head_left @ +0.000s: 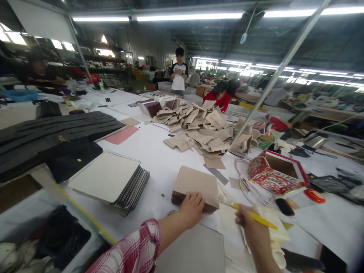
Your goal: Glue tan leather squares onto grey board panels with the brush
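My left hand (192, 207), below a red plaid sleeve, rests on the near edge of a stack of beige rectangular pieces (196, 182). Its fingers lie flat over the top piece. To the right of that stack, my right hand (251, 223) is closed around a brush with a yellow handle (263, 220). The brush points left toward the stack's right side, and its pale tip is blurred. In front of me, under my left forearm, lies a grey flat board (196, 250).
A stack of pale, dark-edged panels (105, 176) stands left. Loose beige pieces (199, 129) are heaped farther back, near a slanting metal pole (273, 83). A red patterned box (274, 174) sits right. A bin (76, 227) holds dark cloth. Co-workers (179, 72) are beyond the table.
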{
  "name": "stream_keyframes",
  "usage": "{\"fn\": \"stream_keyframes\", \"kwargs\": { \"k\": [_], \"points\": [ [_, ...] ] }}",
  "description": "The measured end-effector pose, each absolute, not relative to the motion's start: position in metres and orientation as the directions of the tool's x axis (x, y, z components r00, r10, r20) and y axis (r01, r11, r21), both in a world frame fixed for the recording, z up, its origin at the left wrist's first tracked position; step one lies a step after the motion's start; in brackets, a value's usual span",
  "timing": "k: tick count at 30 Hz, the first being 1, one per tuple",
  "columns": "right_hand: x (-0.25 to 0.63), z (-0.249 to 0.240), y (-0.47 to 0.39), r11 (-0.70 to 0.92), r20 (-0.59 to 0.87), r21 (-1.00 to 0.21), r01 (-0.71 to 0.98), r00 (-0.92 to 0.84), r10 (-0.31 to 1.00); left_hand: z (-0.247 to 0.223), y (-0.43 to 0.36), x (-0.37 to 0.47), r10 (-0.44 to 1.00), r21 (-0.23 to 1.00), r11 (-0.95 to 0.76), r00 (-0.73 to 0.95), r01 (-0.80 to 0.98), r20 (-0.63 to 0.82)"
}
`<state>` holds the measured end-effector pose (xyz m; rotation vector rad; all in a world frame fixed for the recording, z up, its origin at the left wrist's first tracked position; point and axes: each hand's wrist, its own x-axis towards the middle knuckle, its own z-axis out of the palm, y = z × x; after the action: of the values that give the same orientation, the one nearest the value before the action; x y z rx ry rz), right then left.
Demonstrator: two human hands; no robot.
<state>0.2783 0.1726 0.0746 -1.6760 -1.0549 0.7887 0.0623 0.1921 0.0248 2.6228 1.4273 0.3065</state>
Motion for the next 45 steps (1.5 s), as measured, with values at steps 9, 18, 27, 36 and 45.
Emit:
{"fn": "stream_keyframes", "kwargs": {
  "k": [9, 18, 27, 36, 45],
  "points": [
    [0.123, 0.071, 0.265, -0.095, -0.104, -0.94, 0.327, -0.011, 0.995, 0.017, 0.194, 0.064, 0.839, 0.272, -0.542, 0.533, 0.795, 0.111],
    [0.152, 0.06, 0.332, -0.107, -0.045, -0.928, 0.357, 0.177, 0.983, 0.012, 0.197, 0.061, 0.822, 0.251, -0.566, 0.559, 0.785, 0.107],
    [0.255, 0.076, 0.287, -0.171, -0.023, -0.878, 0.447, 0.318, 0.948, 0.023, 0.223, 0.063, 0.869, 0.196, -0.492, 0.462, 0.848, 0.179],
    [0.259, 0.082, 0.161, -0.18, -0.048, -0.864, 0.47, 0.279, 0.959, 0.045, 0.226, 0.06, 0.839, 0.126, -0.544, 0.54, 0.83, 0.063],
    [0.278, 0.098, 0.155, -0.135, -0.011, -0.961, 0.241, 0.456, 0.89, 0.063, 0.245, 0.06, 0.773, 0.122, -0.611, 0.623, 0.782, -0.121]
  ]
}}
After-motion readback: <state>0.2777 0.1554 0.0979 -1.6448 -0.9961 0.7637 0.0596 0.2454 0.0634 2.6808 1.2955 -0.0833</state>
